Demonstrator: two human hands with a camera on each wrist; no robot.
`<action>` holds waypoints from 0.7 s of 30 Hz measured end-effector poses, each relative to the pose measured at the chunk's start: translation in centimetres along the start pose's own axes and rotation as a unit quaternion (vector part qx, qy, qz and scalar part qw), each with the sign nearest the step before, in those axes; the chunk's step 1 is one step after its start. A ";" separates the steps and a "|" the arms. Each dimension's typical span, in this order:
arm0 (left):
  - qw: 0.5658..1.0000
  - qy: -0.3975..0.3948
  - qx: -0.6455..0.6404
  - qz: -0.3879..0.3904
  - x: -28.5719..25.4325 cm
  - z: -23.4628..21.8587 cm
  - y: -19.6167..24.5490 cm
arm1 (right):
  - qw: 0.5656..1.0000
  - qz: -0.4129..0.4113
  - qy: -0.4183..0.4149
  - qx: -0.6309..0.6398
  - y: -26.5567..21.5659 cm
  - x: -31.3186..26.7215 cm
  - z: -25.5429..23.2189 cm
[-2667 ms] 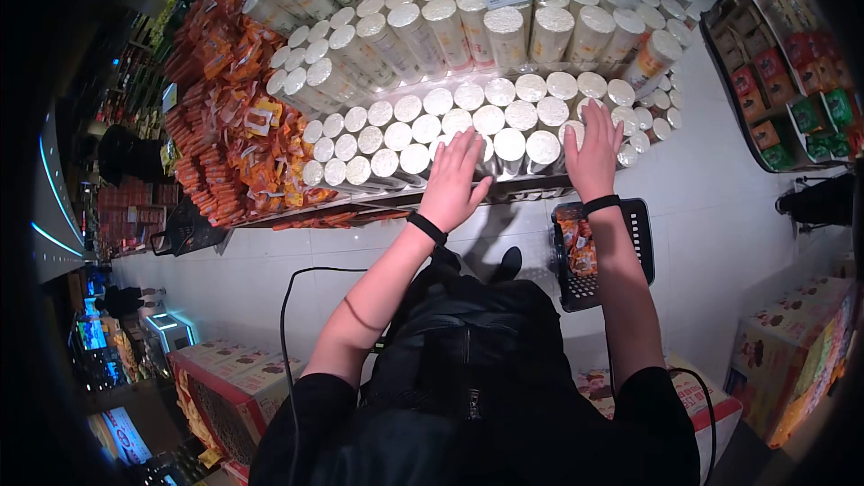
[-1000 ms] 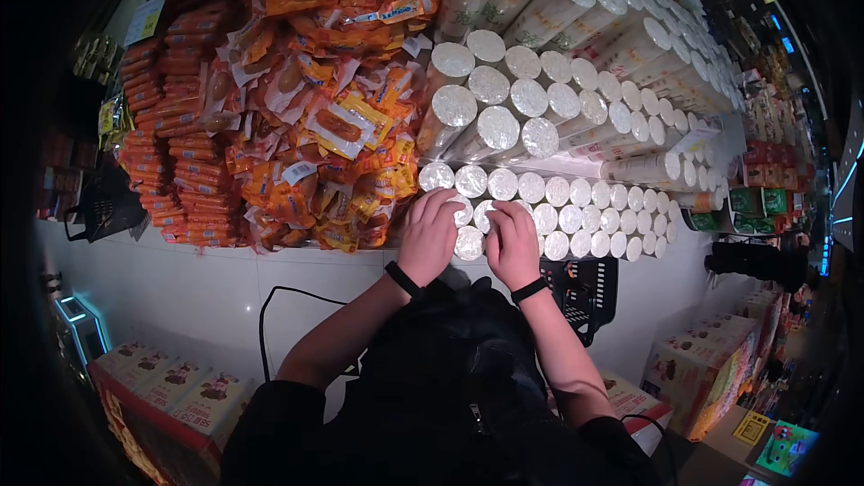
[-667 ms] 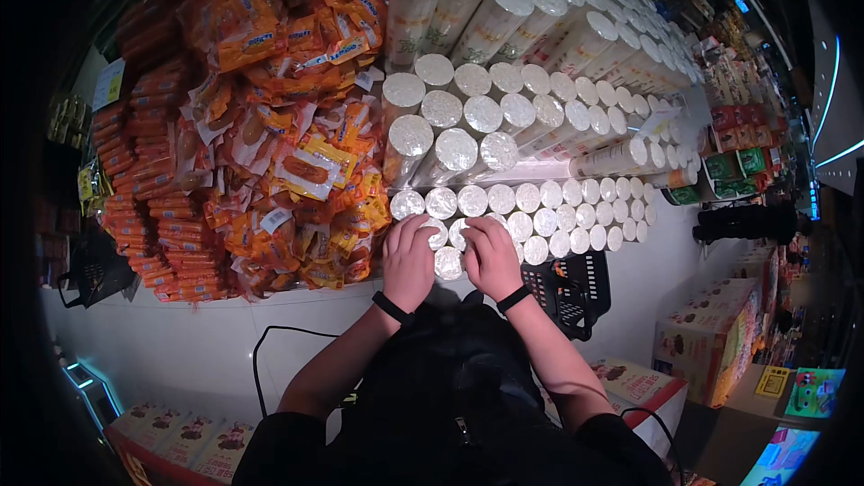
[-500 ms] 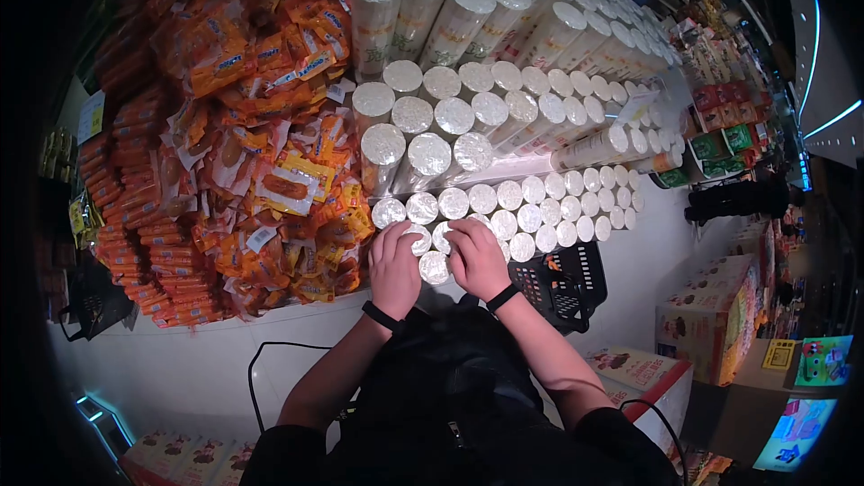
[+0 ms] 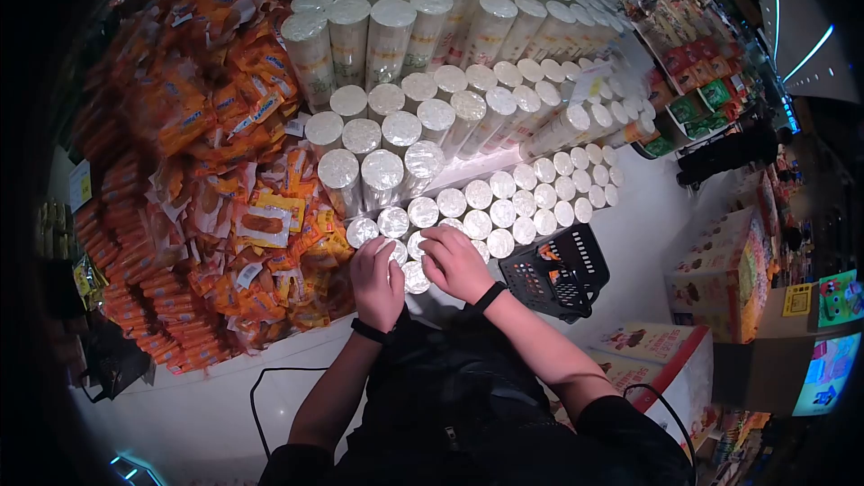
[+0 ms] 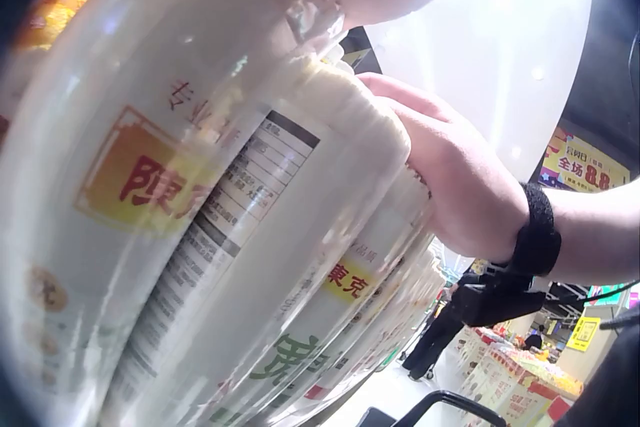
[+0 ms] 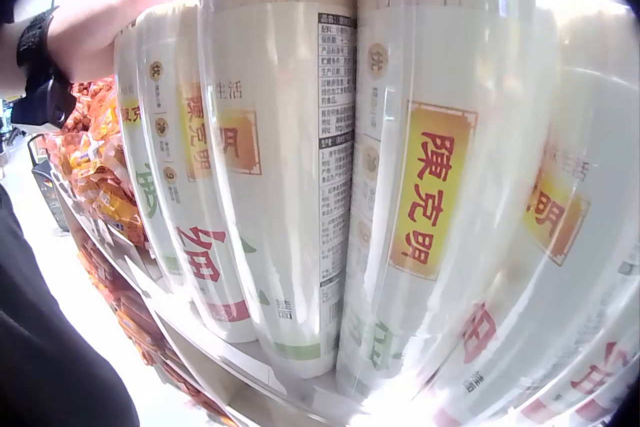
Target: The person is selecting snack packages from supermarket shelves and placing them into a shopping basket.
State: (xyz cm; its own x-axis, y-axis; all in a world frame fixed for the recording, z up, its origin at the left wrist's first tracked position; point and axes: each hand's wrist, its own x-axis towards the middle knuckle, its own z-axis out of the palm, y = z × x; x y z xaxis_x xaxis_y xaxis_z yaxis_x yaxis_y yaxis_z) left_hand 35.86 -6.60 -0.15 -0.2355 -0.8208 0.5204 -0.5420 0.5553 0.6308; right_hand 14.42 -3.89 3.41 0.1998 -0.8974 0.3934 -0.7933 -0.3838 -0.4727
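Upright clear-wrapped packs of dried noodles (image 5: 393, 221) with pale round tops stand in tight rows. At the display's front left corner my left hand (image 5: 378, 283) rests on the pack tops, its fingers slightly bent. My right hand (image 5: 457, 264) lies just right of it, fingers spread over neighbouring tops. In the left wrist view the right hand (image 6: 460, 167) reaches its fingertips to the top of a noodle pack (image 6: 340, 117). The right wrist view shows the left hand (image 7: 120, 12) at the upper rim of a pack (image 7: 170, 117), with labelled packs (image 7: 440, 187) in front.
A heap of orange-wrapped snack packets (image 5: 261, 243) adjoins the noodles on the left. A black shopping basket (image 5: 562, 283) is on the floor at right. Taller tiers of noodle packs (image 5: 382, 175) rise behind. Printed cartons (image 5: 715, 279) stand farther right, near a person (image 5: 733, 157) in dark clothes.
Both hands have moved from farther right along the noodle rows to the front left corner and come close together. Lately they stay on those tops while the head view turns.
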 end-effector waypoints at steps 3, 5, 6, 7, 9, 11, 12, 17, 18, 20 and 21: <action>1.000 0.008 0.008 0.005 -0.2 0.1 -0.2 | 1.000 -0.015 -0.003 -0.002 0.2 -0.1 -0.1; 1.000 -0.004 0.012 -0.008 -0.3 0.1 -0.2 | 1.000 -0.015 -0.008 0.005 0.1 0.0 -0.3; 1.000 -0.007 0.014 -0.010 -0.3 0.0 -0.1 | 1.000 -0.014 -0.014 0.009 0.1 0.1 -0.4; 1.000 -0.010 0.015 -0.013 -0.3 -0.2 0.0 | 1.000 -0.012 -0.020 0.013 0.1 0.2 -0.5; 1.000 -0.011 0.014 -0.016 -0.1 -0.3 0.1 | 1.000 -0.006 -0.019 0.019 -0.1 0.3 -0.6; 1.000 -0.014 0.011 -0.019 -0.3 -0.1 -0.1 | 1.000 0.000 -0.017 0.020 -0.2 0.3 -0.6; 1.000 -0.012 0.010 -0.021 -0.3 -0.1 -0.1 | 1.000 -0.008 -0.011 0.012 -0.3 0.3 -0.6; 0.999 -0.016 0.012 -0.026 -0.6 0.0 -0.3 | 0.999 0.024 0.003 0.031 -1.5 -0.6 -1.2; 0.999 -0.019 0.009 -0.030 -0.6 0.2 -0.4 | 0.999 0.030 0.008 0.033 -1.9 -0.9 -1.7; 0.999 -0.017 0.009 -0.029 -0.7 0.3 -0.6 | 0.998 0.045 0.024 0.039 -2.8 -1.8 -3.2; 0.999 -0.018 0.007 -0.027 -0.6 0.3 -0.6 | 0.997 0.056 0.027 0.036 -2.6 -2.8 -3.7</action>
State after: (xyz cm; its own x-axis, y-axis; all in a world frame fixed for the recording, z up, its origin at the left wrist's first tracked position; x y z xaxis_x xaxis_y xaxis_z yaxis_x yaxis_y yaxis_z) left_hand 36.06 -6.47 -1.05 -0.2350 -0.8539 0.4643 -0.5652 0.5087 0.6495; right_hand 13.78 0.44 6.46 0.0794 -0.9227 0.3771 -0.7655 -0.2988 -0.5698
